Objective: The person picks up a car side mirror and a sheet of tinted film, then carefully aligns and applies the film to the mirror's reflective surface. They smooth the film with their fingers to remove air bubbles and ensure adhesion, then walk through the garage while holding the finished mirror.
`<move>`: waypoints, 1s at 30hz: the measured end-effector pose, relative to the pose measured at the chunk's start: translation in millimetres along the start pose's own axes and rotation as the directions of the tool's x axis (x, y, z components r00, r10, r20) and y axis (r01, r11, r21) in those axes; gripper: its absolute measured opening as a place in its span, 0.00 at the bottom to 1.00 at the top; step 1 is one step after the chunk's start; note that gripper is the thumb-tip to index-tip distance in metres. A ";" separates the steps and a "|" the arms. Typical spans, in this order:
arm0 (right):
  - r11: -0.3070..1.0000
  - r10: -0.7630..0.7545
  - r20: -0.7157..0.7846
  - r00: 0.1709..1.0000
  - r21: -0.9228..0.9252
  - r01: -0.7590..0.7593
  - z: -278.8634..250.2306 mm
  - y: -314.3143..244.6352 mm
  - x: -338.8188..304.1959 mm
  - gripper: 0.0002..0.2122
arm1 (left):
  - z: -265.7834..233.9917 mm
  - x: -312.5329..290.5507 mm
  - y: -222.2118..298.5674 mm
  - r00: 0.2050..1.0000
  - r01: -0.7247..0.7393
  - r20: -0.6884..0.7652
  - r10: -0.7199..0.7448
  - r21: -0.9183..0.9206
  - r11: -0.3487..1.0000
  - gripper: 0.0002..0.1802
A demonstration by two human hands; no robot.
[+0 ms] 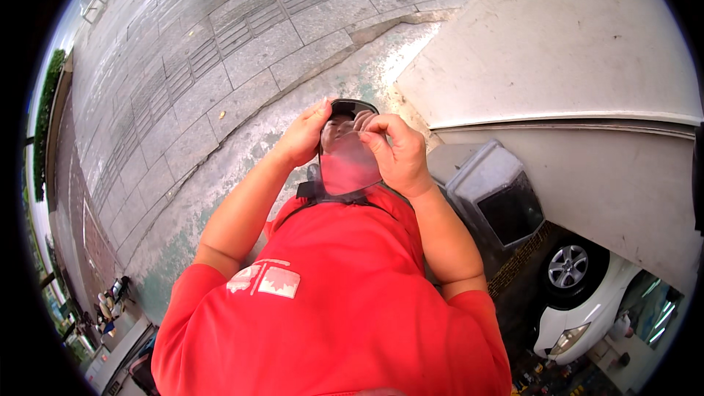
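Observation:
A black-rimmed mirror with rounded ends (339, 180) stands upright in front of my waist, reflecting the red shirt and part of a person. My left hand (304, 134) grips its left edge, thumb near the top. Over the right side of the glass, my right hand (402, 152) is closed in a pinch. Between its thumb and forefinger is what looks like a thin clear film (353, 152), lying hazy across the lower glass. The upper glass looks sharper. Below the mirror, a dark strap or pouch (311, 189) sits at my waist.
A grey bin with a dark opening (484, 187) stands to my right beside a large pale panel (557, 51). Farther right is a white car (587, 315) with a wheel (568, 266). Ahead lies grey paving (242, 51) with a low step. Assorted items (114, 301) stand at lower left.

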State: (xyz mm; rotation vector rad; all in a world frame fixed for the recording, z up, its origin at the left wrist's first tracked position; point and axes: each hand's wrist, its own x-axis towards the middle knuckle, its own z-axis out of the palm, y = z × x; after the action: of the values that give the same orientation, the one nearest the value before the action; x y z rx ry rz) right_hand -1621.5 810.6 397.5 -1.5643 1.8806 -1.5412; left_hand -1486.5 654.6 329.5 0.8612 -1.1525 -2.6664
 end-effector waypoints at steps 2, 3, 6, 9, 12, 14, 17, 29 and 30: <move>0.921 0.322 0.035 0.946 0.218 -0.321 -2.3 -4.5 -0.8 0.03 | -6.7 0.7 -2.7 0.998 0.001 0.061 -0.002 0.012 1.000 0.27; 0.914 0.351 0.056 0.935 0.195 -0.355 -1.0 2.4 -1.1 0.03 | -6.9 -0.8 -3.0 0.996 0.017 0.089 -0.022 0.064 0.998 0.28; 0.961 0.273 0.048 0.961 0.023 -0.274 0.8 1.1 1.6 0.04 | 1.8 -5.7 -2.9 0.994 -0.001 0.105 -0.020 0.190 0.982 0.31; 0.978 0.202 -0.030 0.979 -0.053 -0.203 4.8 5.1 2.2 0.05 | 10.5 -7.8 -2.3 0.995 -0.044 0.098 0.019 0.262 0.964 0.34; 0.976 0.197 -0.062 0.978 -0.078 -0.201 8.4 2.4 3.4 0.05 | 8.6 -8.2 -6.4 0.996 -0.053 0.088 0.032 0.245 0.968 0.37; 0.973 0.208 -0.074 0.975 -0.082 -0.214 11.1 1.5 4.0 0.05 | 10.2 -10.5 -5.9 0.997 -0.044 0.076 0.027 0.231 0.972 0.39; 0.975 0.165 -0.113 0.980 -0.128 -0.179 13.5 3.0 4.5 0.05 | 17.8 -17.2 -0.9 0.999 -0.023 0.037 0.011 0.366 0.930 0.41; 0.947 0.071 -0.193 0.979 -0.295 -0.127 26.2 8.7 3.7 0.06 | 20.6 -12.3 2.9 0.976 -0.150 0.200 0.090 0.312 0.938 0.29; 0.943 0.060 -0.200 0.978 -0.309 -0.122 27.3 9.2 3.6 0.06 | 20.3 -12.3 3.3 0.977 -0.138 0.201 0.077 0.309 0.941 0.28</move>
State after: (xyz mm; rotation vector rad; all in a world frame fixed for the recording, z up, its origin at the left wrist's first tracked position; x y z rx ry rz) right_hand -1608.3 791.4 380.2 -1.4682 2.3750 -1.4437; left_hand -1487.6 669.1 348.6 0.5720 -1.6624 -2.5524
